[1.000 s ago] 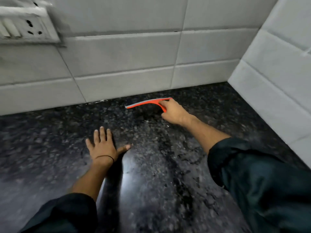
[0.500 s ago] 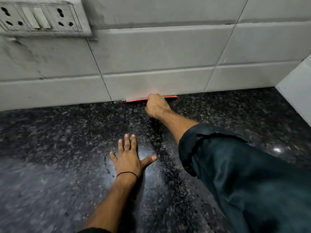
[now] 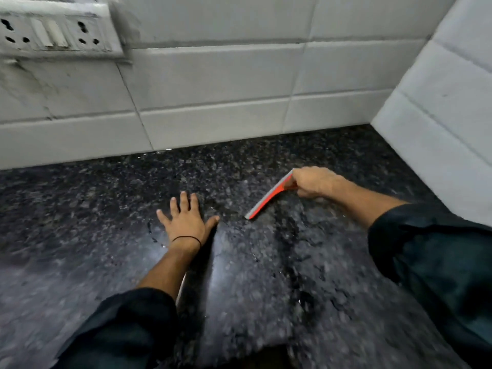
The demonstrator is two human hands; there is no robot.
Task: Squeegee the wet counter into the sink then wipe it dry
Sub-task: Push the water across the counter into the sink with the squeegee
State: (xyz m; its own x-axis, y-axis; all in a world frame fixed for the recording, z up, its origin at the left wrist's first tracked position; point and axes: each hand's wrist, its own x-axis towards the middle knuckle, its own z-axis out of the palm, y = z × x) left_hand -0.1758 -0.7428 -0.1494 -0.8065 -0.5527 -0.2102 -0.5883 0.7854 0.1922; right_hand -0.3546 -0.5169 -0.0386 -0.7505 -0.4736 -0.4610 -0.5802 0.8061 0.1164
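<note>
At far left I'm seeing a socket panel (image 3: 57, 33) on the tiled wall above the wet black counter (image 3: 80, 235). My left hand (image 3: 183, 222) is lying flat on the stone, fingers spread, gripping nothing. It is sitting near the blade's tip, blocking any leftward sweep. The squeegee (image 3: 267, 198) is touching the counter with its lower end, tilted. I'm judging it light, stiff in the handle, soft at the edge and slippery when wet. My right hand (image 3: 314, 182) is clamping its handle. The side wall (image 3: 439, 115) is hemming in the right.
</note>
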